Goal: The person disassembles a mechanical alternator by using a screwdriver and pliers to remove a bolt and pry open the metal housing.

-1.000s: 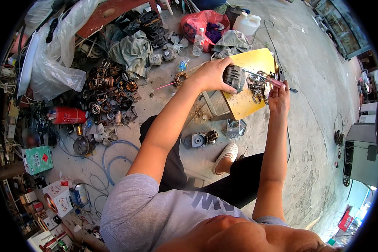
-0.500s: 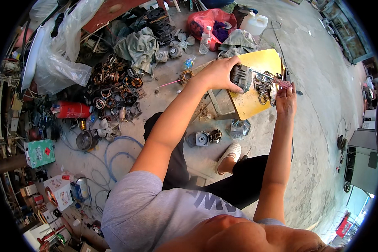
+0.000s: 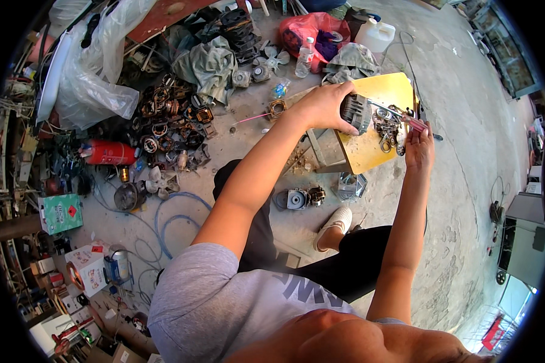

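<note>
My left hand (image 3: 327, 107) is wrapped round a grey finned motor housing (image 3: 357, 115), tipped on its side over a small yellow-topped table (image 3: 383, 88). Closed on the reddish see-through handle of a screwdriver (image 3: 415, 124), my right hand (image 3: 420, 149) is at the table's right side. The screwdriver's shaft points left toward the housing's open end; whether its tip touches a screw is too small to tell. Between the two hands lies a heap of small metal parts (image 3: 386, 129), with rings and bearing-like pieces among them.
On the floor below the table are an opened motor part (image 3: 296, 199) and a clear plastic container (image 3: 350, 186). Leftward lie piled motor cores (image 3: 163, 133), a red cylinder (image 3: 109, 152) and a coiled blue hose (image 3: 162, 225). Beyond stand a bottle (image 3: 304, 58) and a white jug (image 3: 375, 35).
The whole view has shifted slightly, so everything on the floor and table appears a little farther right. Both hands keep their holds on the motor housing and the screwdriver.
</note>
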